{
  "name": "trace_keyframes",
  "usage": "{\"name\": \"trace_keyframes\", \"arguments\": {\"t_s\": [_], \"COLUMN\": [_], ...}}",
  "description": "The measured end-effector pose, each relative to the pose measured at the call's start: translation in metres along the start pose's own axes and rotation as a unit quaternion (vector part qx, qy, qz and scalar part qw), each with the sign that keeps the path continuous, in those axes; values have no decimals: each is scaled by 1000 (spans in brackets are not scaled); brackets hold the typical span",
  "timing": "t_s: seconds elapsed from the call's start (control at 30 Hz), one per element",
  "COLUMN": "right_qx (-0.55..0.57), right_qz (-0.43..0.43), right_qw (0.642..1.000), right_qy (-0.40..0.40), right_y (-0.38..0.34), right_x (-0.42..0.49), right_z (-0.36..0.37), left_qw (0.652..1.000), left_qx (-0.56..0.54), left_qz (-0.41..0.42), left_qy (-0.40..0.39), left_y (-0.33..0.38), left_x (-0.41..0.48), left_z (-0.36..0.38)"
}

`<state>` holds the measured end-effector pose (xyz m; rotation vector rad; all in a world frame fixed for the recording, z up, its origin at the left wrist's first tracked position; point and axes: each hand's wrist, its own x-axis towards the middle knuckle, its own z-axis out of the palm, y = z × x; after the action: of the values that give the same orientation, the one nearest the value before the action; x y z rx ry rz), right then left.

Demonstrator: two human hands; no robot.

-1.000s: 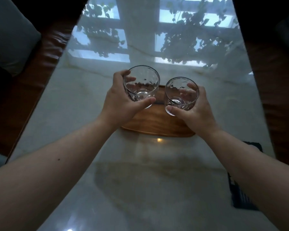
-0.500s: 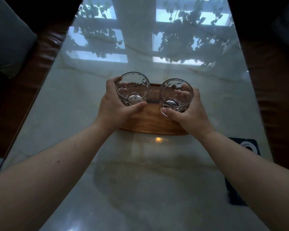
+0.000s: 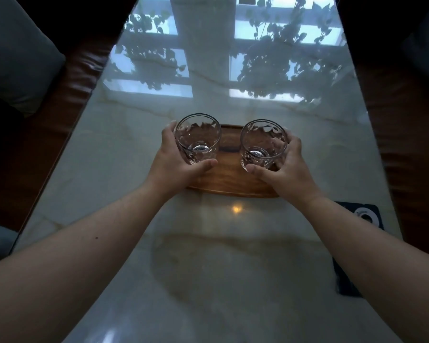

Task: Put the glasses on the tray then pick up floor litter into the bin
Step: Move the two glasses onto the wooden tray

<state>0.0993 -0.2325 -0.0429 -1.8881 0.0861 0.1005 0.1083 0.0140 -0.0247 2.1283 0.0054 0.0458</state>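
A wooden tray lies in the middle of the glossy marble table. My left hand is wrapped around a clear faceted glass over the tray's left end. My right hand grips a second clear glass over the tray's right end. Both glasses are upright and look low over the tray; whether they touch it I cannot tell. My hands hide the tray's two ends. No floor litter or bin is in sight.
A dark flat object with a round white mark lies at the table's right edge under my right forearm. Brown leather seats run along both long sides, with a grey cushion at the far left. The tabletop mirrors a window and leaves.
Both hands have lowered the glasses toward the tray and spread them slightly apart. The left glass, tilted a second ago, now stands upright.
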Motion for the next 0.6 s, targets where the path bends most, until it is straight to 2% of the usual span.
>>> {"name": "trace_keyframes", "arguments": {"t_s": [0.13,0.3,0.43,0.6], "right_qx": [-68,-172,-227,-336], "right_qz": [4,20,-3,-55], "right_qw": [998,985,974,940], "right_qy": [8,2,23,17], "right_y": [-8,-24,-45,-73], "right_x": [-19,-63,-111,-178], "right_z": [-11,-13,-5,12], "left_qw": [996,974,956,916], "left_qx": [78,204,234,280], "left_qz": [-1,77,141,239], "left_qy": [-29,-60,-105,-157], "left_y": [6,17,21,37], "left_x": [-20,-59,-90,-130], "left_z": [-19,-44,-60,-79]}}
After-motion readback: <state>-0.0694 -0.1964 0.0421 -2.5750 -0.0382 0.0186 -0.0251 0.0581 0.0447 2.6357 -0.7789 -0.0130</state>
